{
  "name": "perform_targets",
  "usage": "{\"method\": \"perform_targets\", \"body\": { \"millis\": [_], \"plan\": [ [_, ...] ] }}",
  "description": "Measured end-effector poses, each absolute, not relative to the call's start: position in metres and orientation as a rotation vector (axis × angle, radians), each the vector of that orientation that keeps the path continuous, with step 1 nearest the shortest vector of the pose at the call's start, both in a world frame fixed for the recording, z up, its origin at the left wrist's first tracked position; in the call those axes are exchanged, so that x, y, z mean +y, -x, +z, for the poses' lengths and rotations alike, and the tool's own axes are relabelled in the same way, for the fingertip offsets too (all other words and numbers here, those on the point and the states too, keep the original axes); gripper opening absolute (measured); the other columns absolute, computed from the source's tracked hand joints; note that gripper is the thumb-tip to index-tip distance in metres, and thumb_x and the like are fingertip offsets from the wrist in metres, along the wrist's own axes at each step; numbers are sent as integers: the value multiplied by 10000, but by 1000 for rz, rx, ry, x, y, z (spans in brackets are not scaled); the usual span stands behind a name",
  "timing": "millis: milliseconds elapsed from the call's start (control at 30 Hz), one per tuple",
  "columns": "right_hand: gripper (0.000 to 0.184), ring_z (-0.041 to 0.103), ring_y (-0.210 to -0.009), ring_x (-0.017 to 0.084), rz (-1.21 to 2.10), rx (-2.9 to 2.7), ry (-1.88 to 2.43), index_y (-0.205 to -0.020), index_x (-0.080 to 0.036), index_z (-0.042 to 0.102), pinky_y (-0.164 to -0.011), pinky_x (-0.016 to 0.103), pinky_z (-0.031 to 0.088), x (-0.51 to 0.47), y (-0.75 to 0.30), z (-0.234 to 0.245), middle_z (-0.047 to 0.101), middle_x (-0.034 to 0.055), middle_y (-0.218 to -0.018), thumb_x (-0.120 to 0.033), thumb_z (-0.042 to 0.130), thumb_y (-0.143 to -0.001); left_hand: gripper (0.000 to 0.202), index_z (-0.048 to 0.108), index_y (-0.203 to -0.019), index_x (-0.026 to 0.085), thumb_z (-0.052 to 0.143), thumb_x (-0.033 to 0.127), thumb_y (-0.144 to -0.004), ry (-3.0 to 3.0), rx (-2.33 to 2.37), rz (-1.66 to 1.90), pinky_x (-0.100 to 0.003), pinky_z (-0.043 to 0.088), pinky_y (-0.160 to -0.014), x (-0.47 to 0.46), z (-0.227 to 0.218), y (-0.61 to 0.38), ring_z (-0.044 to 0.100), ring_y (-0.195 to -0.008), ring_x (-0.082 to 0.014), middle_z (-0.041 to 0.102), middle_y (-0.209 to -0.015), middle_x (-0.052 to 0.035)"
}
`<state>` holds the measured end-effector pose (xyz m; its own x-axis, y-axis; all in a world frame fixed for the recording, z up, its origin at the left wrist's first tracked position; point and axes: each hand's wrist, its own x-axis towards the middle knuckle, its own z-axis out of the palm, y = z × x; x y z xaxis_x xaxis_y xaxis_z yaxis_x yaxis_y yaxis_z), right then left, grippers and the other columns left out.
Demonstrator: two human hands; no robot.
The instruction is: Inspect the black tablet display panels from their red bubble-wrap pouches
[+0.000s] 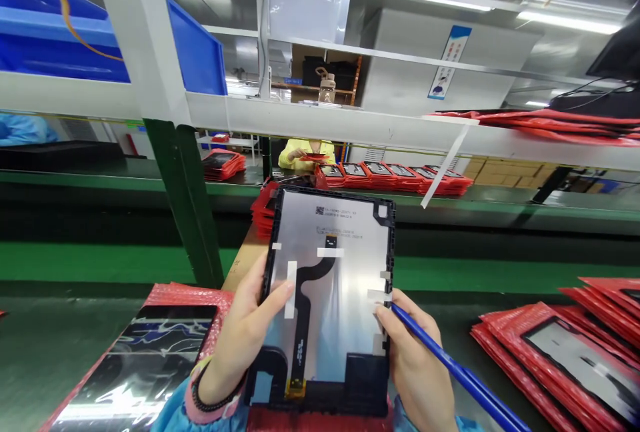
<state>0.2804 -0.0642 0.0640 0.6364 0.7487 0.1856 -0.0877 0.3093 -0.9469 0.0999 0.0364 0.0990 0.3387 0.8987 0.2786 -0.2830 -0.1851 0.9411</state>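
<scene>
A tablet display panel (pixel 345 285) is held upright in front of me, its silvery back facing me, with a black flex cable and white tape strips on it. My left hand (pixel 240 339) grips its left edge, thumb resting on a tape strip. My right hand (pixel 415 365) supports the right edge and also holds a blue pen-like tool (pixel 465 375) whose tip points at the tape by the panel's right side.
A panel in a red bubble-wrap bag (pixel 150 359) lies at lower left. More red-bagged panels (pixel 575 352) are stacked at right. Across the green conveyor (pixel 100 262), a person in yellow (pixel 305 152) handles panels beside a row of red bags (pixel 400 175). A green post (pixel 193 205) stands left.
</scene>
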Motion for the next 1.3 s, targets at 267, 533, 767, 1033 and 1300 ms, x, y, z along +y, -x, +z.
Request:
{"method": "perform_targets", "body": {
  "millis": [267,533,767,1033,1300],
  "plan": [
    [468,603,-1194,231,666,-600,1023,-1186,-307,663,-991,311,473,-62,-282,84,685,32,-1261,-329,806,-740,373,693,-1153,206,709,351,-810,-1382,556,1150,-184,460,-519,38,103,-98,528,-505,-98,620,-582,49],
    [697,540,-1261,390,1095,-606,748,-1148,-299,705,-990,624,430,-65,-285,92,611,132,-1355,-752,708,-619,448,642,-1277,258,507,72,-892,-2419,212,1268,-352,535,-962,46,97,-93,679,-1116,-262,715,-1206,-69],
    [419,732,-928,309,1232,-405,719,-793,-326,785,-943,481,528,-70,-299,62,794,31,-874,-655,815,-536,322,696,-1140,195,420,150,-979,-2939,-169,1533,-373,589,-904,59,91,-104,651,-1157,-249,753,-1130,-91],
    [447,728,-907,377,1177,-613,703,-994,-309,765,-848,508,557,-73,-296,55,792,56,-871,-539,784,-611,251,693,-1047,153,695,311,-851,-2737,-430,1342,-407,458,-1091,32,109,-101,646,-1167,-252,758,-1115,-99],
    [312,734,-712,328,940,-667,850,-797,-381,787,-725,454,586,-84,-290,65,772,10,-691,-560,834,-545,249,645,-993,201,594,14,-837,-2274,18,1497,-319,552,-871,19,96,-100,712,-908,-188,760,-939,-51]
  ]
}}
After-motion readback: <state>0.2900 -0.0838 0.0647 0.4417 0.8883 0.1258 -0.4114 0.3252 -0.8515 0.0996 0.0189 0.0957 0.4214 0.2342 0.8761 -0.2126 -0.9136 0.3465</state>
